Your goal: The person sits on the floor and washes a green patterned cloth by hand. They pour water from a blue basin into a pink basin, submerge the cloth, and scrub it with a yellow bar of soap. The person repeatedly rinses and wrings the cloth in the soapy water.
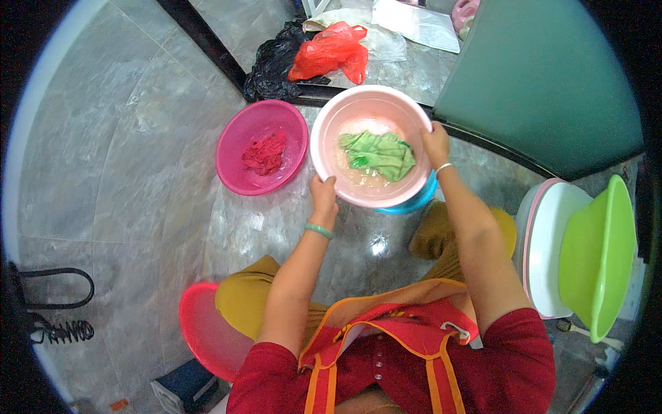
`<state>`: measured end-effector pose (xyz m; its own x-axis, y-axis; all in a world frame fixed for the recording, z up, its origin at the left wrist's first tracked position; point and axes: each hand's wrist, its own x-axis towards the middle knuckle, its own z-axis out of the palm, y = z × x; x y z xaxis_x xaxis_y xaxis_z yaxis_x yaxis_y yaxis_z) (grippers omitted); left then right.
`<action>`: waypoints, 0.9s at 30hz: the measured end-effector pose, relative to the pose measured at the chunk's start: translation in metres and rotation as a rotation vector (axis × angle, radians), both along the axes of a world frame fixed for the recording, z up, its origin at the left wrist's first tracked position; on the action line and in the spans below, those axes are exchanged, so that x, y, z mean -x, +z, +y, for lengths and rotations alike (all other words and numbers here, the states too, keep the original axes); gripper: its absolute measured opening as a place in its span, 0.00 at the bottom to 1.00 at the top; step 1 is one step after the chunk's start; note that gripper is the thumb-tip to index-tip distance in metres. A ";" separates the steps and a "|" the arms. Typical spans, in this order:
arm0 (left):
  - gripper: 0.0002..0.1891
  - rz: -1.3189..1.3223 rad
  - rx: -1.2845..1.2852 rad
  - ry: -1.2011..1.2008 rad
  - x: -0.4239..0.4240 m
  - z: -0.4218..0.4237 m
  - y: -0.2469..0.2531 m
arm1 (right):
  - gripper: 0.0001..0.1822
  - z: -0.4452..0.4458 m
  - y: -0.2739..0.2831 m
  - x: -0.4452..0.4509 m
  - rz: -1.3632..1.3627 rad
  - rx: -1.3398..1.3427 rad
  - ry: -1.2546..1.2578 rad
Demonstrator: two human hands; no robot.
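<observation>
Between both hands is a pale pink plastic basin (323, 129) with water and a green cloth (380, 155) in it. My left hand (324, 196) grips the near-left rim, thumb on top. On the right rim, my right hand (437, 144) holds on in the same way. Part of a blue basin (414, 202) shows from under the pink one, mostly hidden. To the left, a magenta basin (232, 150) stands on the floor with a wet red cloth (265, 153) inside.
A black plastic bag (274, 62) and a red plastic bag (331, 52) lie at the doorway, beside a frosted glass panel (538, 88). Stacked on the right are a white basin (551, 248) and a lime green basin (584, 259). A red basin (207, 331) is by my left knee.
</observation>
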<state>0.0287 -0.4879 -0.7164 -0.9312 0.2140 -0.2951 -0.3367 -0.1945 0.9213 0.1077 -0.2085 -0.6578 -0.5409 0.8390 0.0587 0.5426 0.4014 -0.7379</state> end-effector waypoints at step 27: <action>0.17 -0.143 0.200 -0.490 -0.013 0.056 0.007 | 0.31 0.022 -0.023 -0.055 -0.404 0.026 0.022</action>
<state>0.0413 -0.4319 -0.7093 -0.6841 0.5397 -0.4906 -0.4680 0.1910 0.8628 0.1628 -0.1862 -0.6804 -0.5337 0.8256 -0.1833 0.7827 0.4001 -0.4767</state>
